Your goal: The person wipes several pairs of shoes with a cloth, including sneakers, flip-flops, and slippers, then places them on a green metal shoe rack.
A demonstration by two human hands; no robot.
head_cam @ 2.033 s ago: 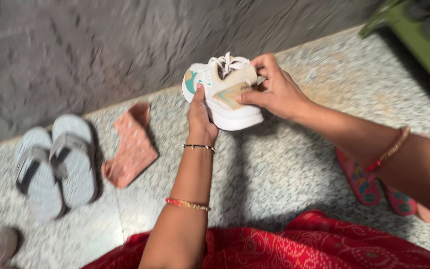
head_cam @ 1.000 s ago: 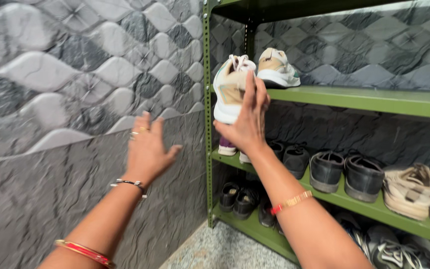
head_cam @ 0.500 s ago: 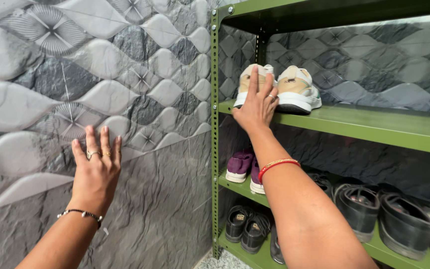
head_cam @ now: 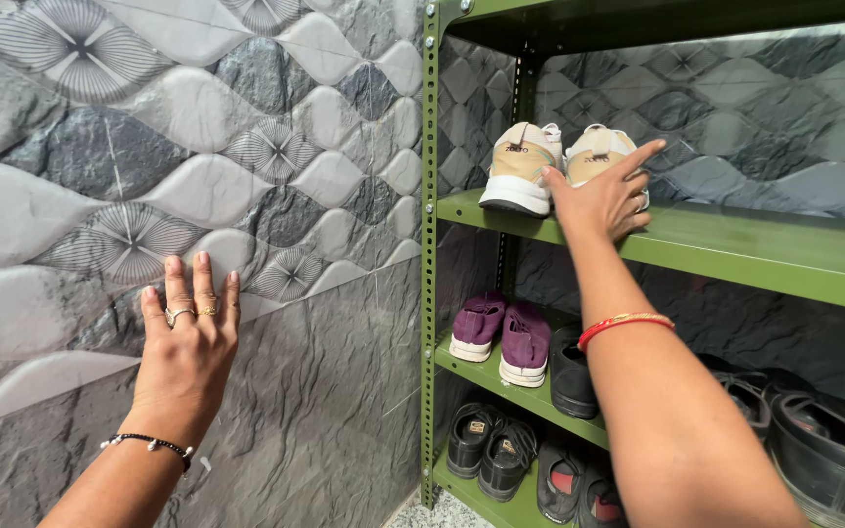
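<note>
Pressing flat with fingers spread, the left hand (head_cam: 186,344) lay on the grey tiled wall (head_cam: 100,147), while the right hand (head_cam: 600,203), its grip open, touched the second of two beige sneakers (head_cam: 522,166) on the green shelf (head_cam: 735,249).

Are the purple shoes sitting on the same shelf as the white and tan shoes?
No, the purple shoes sit on the shelf below the one that holds the white and tan shoes by the right hand.
</note>
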